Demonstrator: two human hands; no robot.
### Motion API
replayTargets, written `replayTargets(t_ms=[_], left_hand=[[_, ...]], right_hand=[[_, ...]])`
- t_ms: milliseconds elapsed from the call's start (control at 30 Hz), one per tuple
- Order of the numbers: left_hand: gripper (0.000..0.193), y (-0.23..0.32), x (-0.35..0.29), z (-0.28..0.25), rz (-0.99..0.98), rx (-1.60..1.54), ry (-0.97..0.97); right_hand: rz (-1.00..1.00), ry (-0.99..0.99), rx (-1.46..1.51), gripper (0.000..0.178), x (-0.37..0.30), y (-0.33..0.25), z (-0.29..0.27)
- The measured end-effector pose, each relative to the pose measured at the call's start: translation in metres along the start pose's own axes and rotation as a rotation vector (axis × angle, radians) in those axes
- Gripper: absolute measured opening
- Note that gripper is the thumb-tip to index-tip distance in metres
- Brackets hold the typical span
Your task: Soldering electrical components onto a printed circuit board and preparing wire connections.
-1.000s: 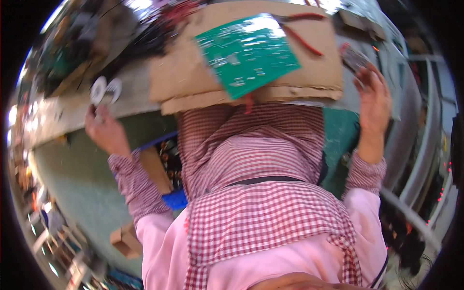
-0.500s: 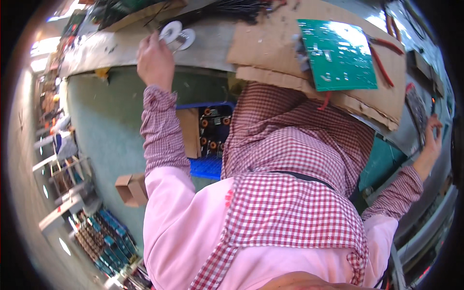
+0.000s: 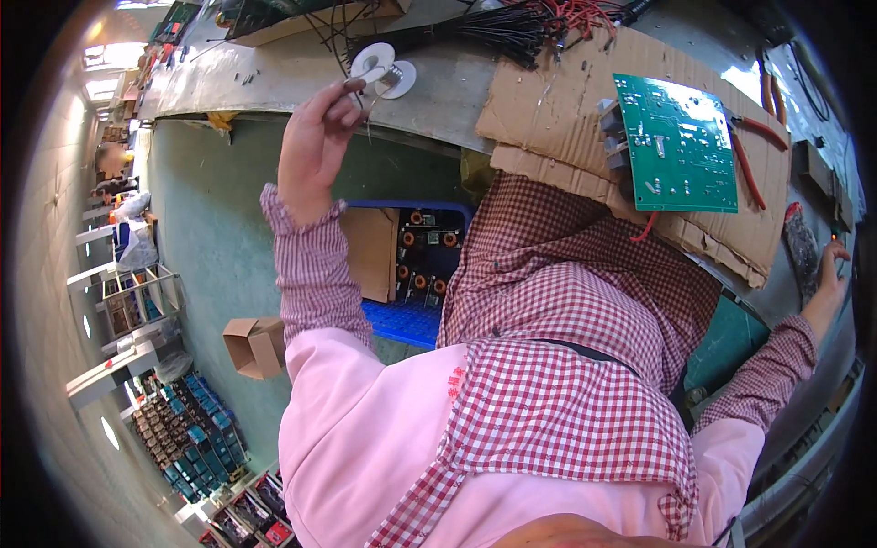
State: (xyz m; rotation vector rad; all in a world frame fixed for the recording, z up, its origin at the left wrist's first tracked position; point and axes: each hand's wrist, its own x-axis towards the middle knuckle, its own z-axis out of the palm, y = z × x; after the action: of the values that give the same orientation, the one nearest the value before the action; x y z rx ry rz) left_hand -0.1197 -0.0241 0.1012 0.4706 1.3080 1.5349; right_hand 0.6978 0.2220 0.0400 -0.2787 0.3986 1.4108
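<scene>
My left hand [image 3: 318,137] is raised at the front edge of the bench, its thumb and fingers pinched on thin solder wire. The wire's white spool [image 3: 398,80] is right at the fingertips, and a short end of wire points down below them. Far to the right, my right hand [image 3: 829,274] has its fingers curled round a slim dark tool, apparently a soldering iron, with a small orange glow just beyond the fingers. Much of that tool is hidden. Between my hands, a green circuit board [image 3: 681,151] rests solder side up on a cardboard sheet [image 3: 539,110].
Red-handled pliers [image 3: 751,164] lie beside the board. Bundles of black leads [image 3: 484,32] and red leads [image 3: 585,18] lie at the back. Below the bench, a blue crate [image 3: 402,321] holds parts with copper coils. An open carton [image 3: 256,349] sits on the green floor.
My left hand has drawn down from the spool toward me, its fingers now pinched, with wire showing below them. The right hand stays at the far right. The whole view has shifted slightly.
</scene>
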Motion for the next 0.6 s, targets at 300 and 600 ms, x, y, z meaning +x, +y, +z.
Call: replayTargets(t_ms=[300,600], left_hand=[[0.025,-0.026,-0.081,0.094,0.131,0.49,-0.173],[0.015,-0.076,-0.085,0.17,0.429,0.893,-0.389]], right_hand=[[-0.253,-0.241,-0.45,0.031,0.008,0.024,0.019],[-0.082,-0.431,-0.919,0.044,-0.139,0.175,0.013]])
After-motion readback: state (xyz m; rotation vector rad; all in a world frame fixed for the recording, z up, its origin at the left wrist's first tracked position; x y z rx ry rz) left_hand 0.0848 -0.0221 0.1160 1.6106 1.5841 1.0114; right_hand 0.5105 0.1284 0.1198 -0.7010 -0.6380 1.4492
